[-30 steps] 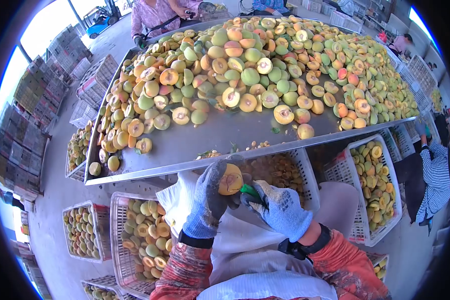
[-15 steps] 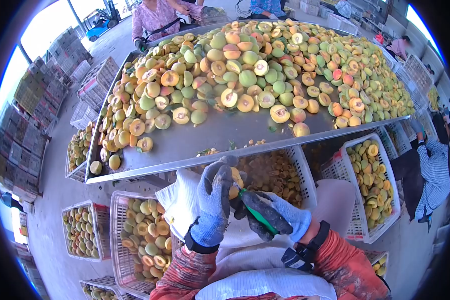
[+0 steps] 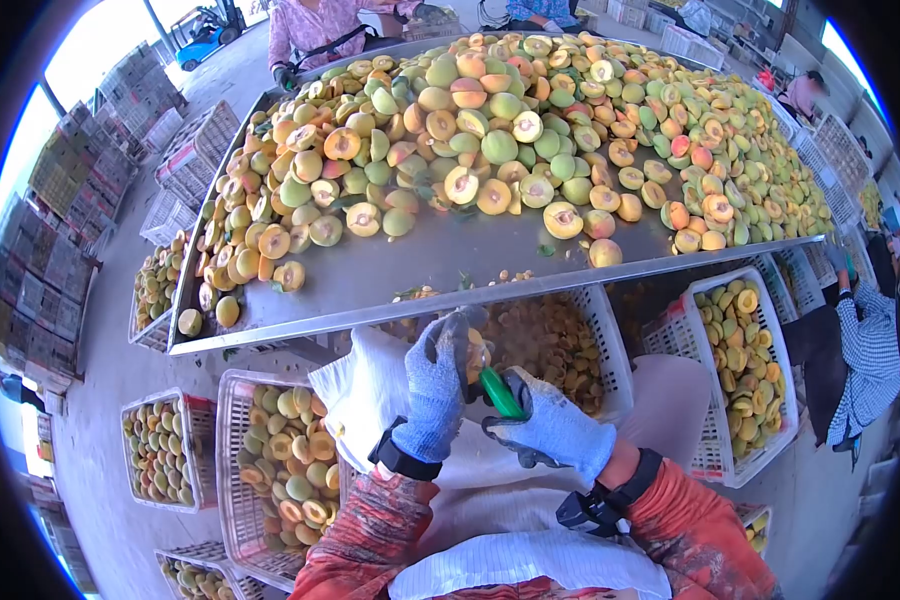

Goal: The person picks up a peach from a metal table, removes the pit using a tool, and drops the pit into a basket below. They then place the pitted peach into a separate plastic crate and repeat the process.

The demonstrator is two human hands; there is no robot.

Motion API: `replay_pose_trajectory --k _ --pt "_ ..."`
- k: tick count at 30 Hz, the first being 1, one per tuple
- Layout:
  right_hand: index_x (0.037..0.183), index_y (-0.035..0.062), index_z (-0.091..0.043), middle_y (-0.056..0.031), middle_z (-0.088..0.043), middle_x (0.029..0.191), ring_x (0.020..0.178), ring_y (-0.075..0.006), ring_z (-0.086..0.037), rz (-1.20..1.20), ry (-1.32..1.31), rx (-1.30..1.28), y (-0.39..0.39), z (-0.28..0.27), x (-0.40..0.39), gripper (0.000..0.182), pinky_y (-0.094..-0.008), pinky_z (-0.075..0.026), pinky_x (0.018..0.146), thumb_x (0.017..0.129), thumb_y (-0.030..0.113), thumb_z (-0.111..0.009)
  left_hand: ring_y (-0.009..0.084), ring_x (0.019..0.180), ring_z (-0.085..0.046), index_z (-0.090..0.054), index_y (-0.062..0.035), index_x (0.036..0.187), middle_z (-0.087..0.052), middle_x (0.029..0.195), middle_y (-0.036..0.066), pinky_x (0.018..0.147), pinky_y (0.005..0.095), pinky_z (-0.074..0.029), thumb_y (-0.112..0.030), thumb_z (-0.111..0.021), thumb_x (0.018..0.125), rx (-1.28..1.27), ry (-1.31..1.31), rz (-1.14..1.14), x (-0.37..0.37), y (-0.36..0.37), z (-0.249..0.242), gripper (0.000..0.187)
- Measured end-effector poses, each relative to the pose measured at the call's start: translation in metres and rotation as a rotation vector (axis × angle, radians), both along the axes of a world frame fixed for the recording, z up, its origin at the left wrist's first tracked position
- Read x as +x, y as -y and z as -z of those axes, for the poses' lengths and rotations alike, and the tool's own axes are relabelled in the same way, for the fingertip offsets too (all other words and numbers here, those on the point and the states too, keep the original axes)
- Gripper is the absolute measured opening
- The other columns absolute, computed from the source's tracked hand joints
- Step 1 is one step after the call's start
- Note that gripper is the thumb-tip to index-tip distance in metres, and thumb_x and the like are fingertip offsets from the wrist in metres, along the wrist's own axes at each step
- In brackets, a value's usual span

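Note:
My left hand (image 3: 434, 380), in a blue-grey glove, is closed around a peach half (image 3: 478, 358) just below the front edge of the metal table. Only a yellowish part of the fruit shows between the fingers. In my right hand (image 3: 560, 425), also gloved, is a green-handled tool (image 3: 502, 394). Its tip points up and left against the fruit; the working end is blurred, so its exact kind cannot be made out. Many halved peaches (image 3: 500, 145), green, yellow and reddish, some with stones showing, are heaped on the table (image 3: 390, 275) beyond my hands.
Under the table edge a crate (image 3: 610, 345) holds brownish scraps. Crates of peach halves stand left (image 3: 232, 470) and right (image 3: 705, 400) of me. A white cloth (image 3: 360, 385) lies over my lap. Other people sit across the table and at the right; a blue forklift (image 3: 208, 40) is behind.
My right hand has turned and its fingers have shifted on the green handle, which now shows shorter and higher. The left hand keeps hold of the fruit. The view has tilted slightly.

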State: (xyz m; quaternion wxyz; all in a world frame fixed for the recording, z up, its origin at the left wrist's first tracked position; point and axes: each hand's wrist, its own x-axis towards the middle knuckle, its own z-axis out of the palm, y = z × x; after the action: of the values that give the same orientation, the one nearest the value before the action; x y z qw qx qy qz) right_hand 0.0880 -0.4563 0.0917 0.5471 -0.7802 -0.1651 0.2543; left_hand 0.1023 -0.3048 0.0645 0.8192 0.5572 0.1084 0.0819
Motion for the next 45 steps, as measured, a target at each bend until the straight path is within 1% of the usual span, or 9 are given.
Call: replay_pose_trajectory --k 8,12,14,16,20,23,32,39,45 --pt "0.113 -0.0023 -0.046 -0.0186 -0.058 0.090 0.072 -0.0177 -0.059 -0.038 -0.379 0.243 0.007 -0.002 0.007 0.051 -0.0303 -0.047 0.060 0.074 0.020 -0.070 0.0131 0.070 -0.061 -0.058 0.0009 0.107 -0.062 0.089 0.008 0.063 0.0229 -0.049 -0.027 -0.049 0.094 0.137 -0.074 -0.002 0.001 0.008 -0.008 0.032" --pt "0.112 -0.0003 -0.047 -0.0074 -0.058 0.088 0.062 -0.0101 -0.053 -0.027 0.343 -0.095 0.016 0.018 0.007 0.046 -0.0258 -0.044 0.052 0.076 0.016 -0.071 0.0110 0.067 -0.058 -0.058 -0.0001 0.106 -0.058 0.078 0.003 0.061 0.0229 -0.049 -0.029 -0.045 0.095 0.028 -0.114 0.027 0.010 0.016 0.001 0.033" --pt "0.113 0.0001 -0.047 -0.0069 -0.057 0.080 0.058 -0.0081 -0.055 -0.075 -0.528 0.337 0.025 -0.003 0.015 0.042 -0.0247 -0.045 0.045 0.077 0.012 -0.066 0.0124 0.070 -0.059 -0.059 0.0003 0.106 -0.059 0.083 0.004 0.062 0.0238 -0.049 -0.027 -0.044 0.095 0.027 -0.136 0.047 0.009 0.018 -0.009 0.032" --pt "0.112 -0.0016 -0.046 -0.0094 -0.056 0.076 0.057 -0.0107 -0.056 -0.078 -0.634 0.479 0.027 0.006 0.016 0.043 -0.0258 -0.045 0.046 0.076 0.011 -0.066 0.0113 0.069 -0.058 -0.059 0.0001 0.106 -0.061 0.084 0.005 0.062 0.0230 -0.049 -0.027 -0.045 0.095 0.249 -0.011 0.090 0.011 0.021 -0.013 0.033" --pt "0.111 -0.0018 -0.046 -0.0094 -0.055 0.071 0.049 -0.0105 -0.052 0.122 0.553 -0.163 0.022 0.054 0.011 0.043 -0.0251 -0.044 0.044 0.076 0.010 -0.066 0.0109 0.069 -0.058 -0.063 -0.0015 0.101 -0.062 0.085 0.005 0.063 0.0238 -0.049 -0.029 -0.045 0.095 0.257 -0.189 0.043 0.028 0.025 0.024 0.033" --pt "0.111 0.0014 -0.049 -0.0034 -0.053 0.069 0.046 -0.0103 -0.049 -0.005 -0.602 0.467 0.038 0.019 0.019 0.042 -0.0240 -0.042 0.042 0.076 0.014 -0.068 0.0118 0.067 -0.058 -0.063 0.0009 0.097 -0.062 0.084 0.006 0.061 0.0243 -0.050 -0.030 -0.046 0.095 0.320 -0.138 0.070 0.029 0.034 0.024 0.035" --pt "0.105 0.0049 -0.057 0.0012 -0.052 0.066 0.043 -0.0075 -0.047 -0.095 -0.840 0.923 0.072 0.033 0.036 0.031 -0.0210 -0.037 0.038 0.080 0.022 -0.066 0.0259 0.066 -0.065 -0.056 0.0006 0.107 -0.064 0.080 0.014 0.055 0.0355 -0.056 -0.043 -0.049 0.090 -0.422 -0.294 0.276 0.063 0.055 0.023 0.047" --pt "0.103 0.0054 -0.057 -0.0148 -0.062 0.085 0.073 -0.0344 -0.060 0.464 0.338 -0.122 0.103 0.056 0.037 0.031 -0.0373 -0.048 0.063 0.079 0.023 -0.066 0.0302 0.093 -0.061 -0.050 -0.0017 0.117 -0.058 0.108 0.015 0.075 0.0464 -0.054 -0.031 -0.048 0.088 -0.614 -0.332 0.381 0.076 0.028 0.034 0.041" --pt "0.116 0.0079 -0.052 -0.0135 -0.056 0.088 0.077 -0.0301 -0.058 0.319 0.825 -0.562 0.052 0.043 0.028 0.043 -0.0406 -0.046 0.064 0.074 0.014 -0.060 0.0288 0.096 -0.060 -0.051 -0.0014 0.113 -0.059 0.106 0.015 0.085 0.0422 -0.050 -0.027 -0.049 0.086 -0.690 -0.228 0.365 0.065 0.034 0.046 0.037"
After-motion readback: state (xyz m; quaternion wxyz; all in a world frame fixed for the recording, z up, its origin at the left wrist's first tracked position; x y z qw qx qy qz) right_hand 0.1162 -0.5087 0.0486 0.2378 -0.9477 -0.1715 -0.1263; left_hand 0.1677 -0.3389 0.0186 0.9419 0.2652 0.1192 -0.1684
